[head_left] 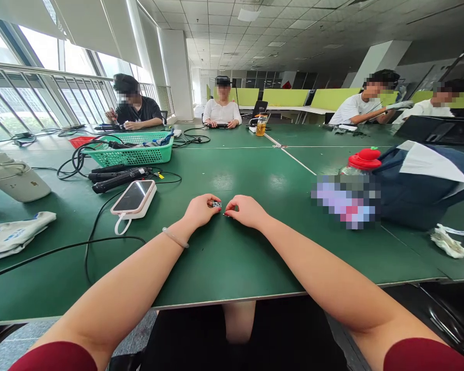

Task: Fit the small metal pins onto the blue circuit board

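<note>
Just above the green table [232, 257], my left hand [201, 208] is closed in a pinch round a small silvery piece with dark and light markings [216, 204]. Its exact kind is too small to make out. My right hand [246, 210] faces it from a short distance to the right, thumb and forefinger pressed together near the table surface. Something tiny may be at those fingertips, but I cannot tell what. To the left of my left hand lies a phone [135, 198] on a white-and-pink block with a short white cable.
A green basket [131, 149] of tools, black handheld devices [119, 178], cables and a beige bottle [17, 178] are on the left. At right are a red-lidded bottle [365, 158], a dark bag [429, 190] and crumpled tissue [449, 242]. Several people sit across the table.
</note>
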Available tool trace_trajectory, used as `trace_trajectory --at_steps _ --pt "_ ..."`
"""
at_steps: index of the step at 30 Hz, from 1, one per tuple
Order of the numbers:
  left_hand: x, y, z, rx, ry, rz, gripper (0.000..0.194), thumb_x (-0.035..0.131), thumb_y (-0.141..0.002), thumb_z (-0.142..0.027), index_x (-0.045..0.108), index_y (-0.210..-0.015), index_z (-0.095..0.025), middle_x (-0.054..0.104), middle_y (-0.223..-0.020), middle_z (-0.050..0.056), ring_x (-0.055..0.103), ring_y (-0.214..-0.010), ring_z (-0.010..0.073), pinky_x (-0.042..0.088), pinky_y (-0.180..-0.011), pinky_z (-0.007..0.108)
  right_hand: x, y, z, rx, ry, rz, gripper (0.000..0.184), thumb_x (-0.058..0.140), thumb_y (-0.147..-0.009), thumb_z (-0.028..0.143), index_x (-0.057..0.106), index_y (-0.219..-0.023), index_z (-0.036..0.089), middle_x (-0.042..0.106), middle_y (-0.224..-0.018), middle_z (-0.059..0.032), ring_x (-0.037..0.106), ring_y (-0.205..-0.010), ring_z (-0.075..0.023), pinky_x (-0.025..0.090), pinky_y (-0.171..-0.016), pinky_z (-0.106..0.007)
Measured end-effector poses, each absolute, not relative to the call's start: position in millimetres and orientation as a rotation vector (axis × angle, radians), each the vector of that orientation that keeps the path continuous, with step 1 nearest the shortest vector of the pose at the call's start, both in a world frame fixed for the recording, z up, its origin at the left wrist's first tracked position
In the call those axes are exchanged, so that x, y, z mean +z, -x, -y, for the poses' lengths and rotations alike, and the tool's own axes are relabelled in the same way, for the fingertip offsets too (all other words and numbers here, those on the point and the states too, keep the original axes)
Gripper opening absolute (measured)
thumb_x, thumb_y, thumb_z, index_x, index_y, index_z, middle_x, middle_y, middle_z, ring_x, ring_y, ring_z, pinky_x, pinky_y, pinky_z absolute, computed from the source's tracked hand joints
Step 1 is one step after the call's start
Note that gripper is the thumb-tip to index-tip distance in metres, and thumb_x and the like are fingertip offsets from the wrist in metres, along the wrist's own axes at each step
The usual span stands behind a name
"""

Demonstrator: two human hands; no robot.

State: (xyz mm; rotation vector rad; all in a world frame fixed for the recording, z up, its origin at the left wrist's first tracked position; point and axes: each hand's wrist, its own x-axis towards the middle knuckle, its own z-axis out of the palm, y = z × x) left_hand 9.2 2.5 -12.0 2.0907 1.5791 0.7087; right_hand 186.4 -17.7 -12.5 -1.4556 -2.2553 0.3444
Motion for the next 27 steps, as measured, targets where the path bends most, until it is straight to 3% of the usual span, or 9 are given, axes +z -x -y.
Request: trace_trajectory --at_steps 5,13,19,27 --pt "-13.5 -10.8 -2.5 0.7 -2.101 -1.564 0.026 0.063 -0.068 -0.029 0.066 -0.093 -0.023 0.067 -0.079 0.0 0.061 -0.073 0.0145 0.046 -0.067 0.023 -15.4 -180.2 18.4 0.325 1.462 2.298 0.012 0.058 -0.081 0.027 0.069 -0.087 0.026 0.058 -0.084 -0.0003 0.053 -0.077 -0.0124 0.037 -0.066 -0.022" --pt "-14.1 -10.3 -2.9 0.69 -2.109 -1.568 0.026 0.062 -0.068 -0.027 0.066 -0.093 -0.022 0.067 -0.077 -0.001 0.061 -0.072 0.0144 0.046 -0.067 0.023 -23.4 -178.4 11.6 0.347 1.449 2.267 0.01 0.058 -0.079 0.021 0.065 -0.073 0.02 0.061 -0.082 -0.001 0.053 -0.074 -0.0123 0.037 -0.065 -0.022" --pt "-15.5 -10.0 -4.0 0.683 -2.113 -1.556 0.027 0.063 -0.068 -0.029 0.066 -0.093 -0.023 0.067 -0.079 -0.001 0.061 -0.073 0.0141 0.046 -0.068 0.023 -19.8 -184.8 10.7 0.664 1.48 2.02 0.011 0.053 -0.079 0.02 0.064 -0.076 0.018 0.063 -0.064 0.0014 0.054 -0.061 -0.0103 0.039 -0.06 -0.02" --pt "-15.0 -10.4 -3.5 0.675 -2.107 -1.562 0.026 0.063 -0.068 -0.029 0.066 -0.093 -0.024 0.066 -0.078 -0.001 0.06 -0.07 0.0136 0.046 -0.067 0.023 -19.7 -191.7 8.4 0.699 1.475 1.917 0.012 0.054 -0.077 0.022 0.065 -0.074 0.018 0.066 -0.072 0.0007 0.057 -0.065 -0.0099 0.041 -0.062 -0.019"
